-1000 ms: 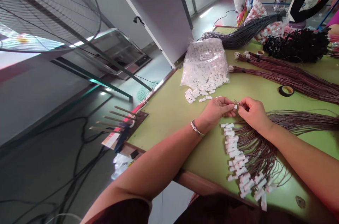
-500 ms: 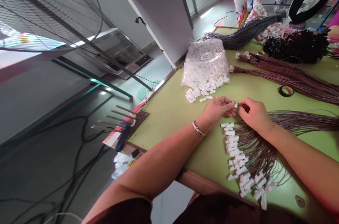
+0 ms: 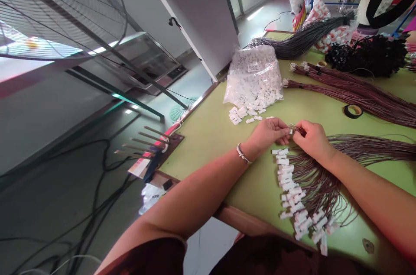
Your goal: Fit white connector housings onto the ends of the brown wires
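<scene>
Between the fingertips of my left hand point(image 3: 272, 131) is a small white plastic connector point(image 3: 290, 131). My right hand point(image 3: 310, 137), close on its right, pinches thin brown wires point(image 3: 296, 127) whose tips point at the connector. Whether a wire tip sits inside it is too small to tell. Below both hands lies a row of white connectors point(image 3: 286, 175) fitted on brown wires point(image 3: 316, 179), which run off to the right under my right forearm. Loose white connectors point(image 3: 238, 114) lie beyond my left hand, at the mouth of a clear plastic bag point(image 3: 255, 67) full of them.
Bundles of brown wire point(image 3: 354, 88) and a roll of black tape point(image 3: 353, 111) lie at the right. Behind them are a heap of black parts point(image 3: 367, 56) and a dark wire bundle point(image 3: 308, 34). A pronged rack point(image 3: 152, 145) sits on the table's left edge, near a fan point(image 3: 61, 11).
My hands stay in nearly the same place. The wire tips in my right hand now show more clearly, slightly above the connector. The view has shifted a little.
</scene>
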Motion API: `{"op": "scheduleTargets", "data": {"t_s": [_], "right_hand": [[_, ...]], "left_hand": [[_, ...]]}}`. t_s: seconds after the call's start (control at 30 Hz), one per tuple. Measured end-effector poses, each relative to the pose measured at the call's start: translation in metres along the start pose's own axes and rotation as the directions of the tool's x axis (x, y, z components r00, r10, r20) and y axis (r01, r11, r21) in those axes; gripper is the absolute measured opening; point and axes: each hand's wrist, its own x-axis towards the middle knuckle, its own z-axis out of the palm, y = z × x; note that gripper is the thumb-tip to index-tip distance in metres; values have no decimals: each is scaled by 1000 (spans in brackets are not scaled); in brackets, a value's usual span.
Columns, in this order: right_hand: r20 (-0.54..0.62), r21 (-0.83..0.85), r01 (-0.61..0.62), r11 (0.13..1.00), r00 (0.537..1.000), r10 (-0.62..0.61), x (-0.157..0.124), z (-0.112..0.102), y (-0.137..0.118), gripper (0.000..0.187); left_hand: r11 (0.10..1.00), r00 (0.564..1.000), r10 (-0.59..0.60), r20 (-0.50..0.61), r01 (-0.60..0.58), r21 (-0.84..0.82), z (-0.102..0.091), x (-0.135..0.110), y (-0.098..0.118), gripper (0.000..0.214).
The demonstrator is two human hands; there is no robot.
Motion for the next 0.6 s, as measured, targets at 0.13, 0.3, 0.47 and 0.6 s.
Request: {"op": "scheduleTargets", "data": {"t_s": [0.13,0.3,0.47,0.6], "right_hand": [[11,220,-89,971,996,88,2,-5,3,10],[109,552,-358,753,926,361,7,-9,6,28],[180,553,-399,731,914,362,7,-7,5,28],[150,496,-399,771,914,377,7,-4,5,19]], "left_hand": [[988,999,-22,27,18,154,4,-7,-1,9],[838,939,59,338,-231,494,4,-27,7,9],[627,920,386,72,-319,711,-26,-20,19,18],[428,875,479,-75,-158,890,-44,4,12,22]]}}
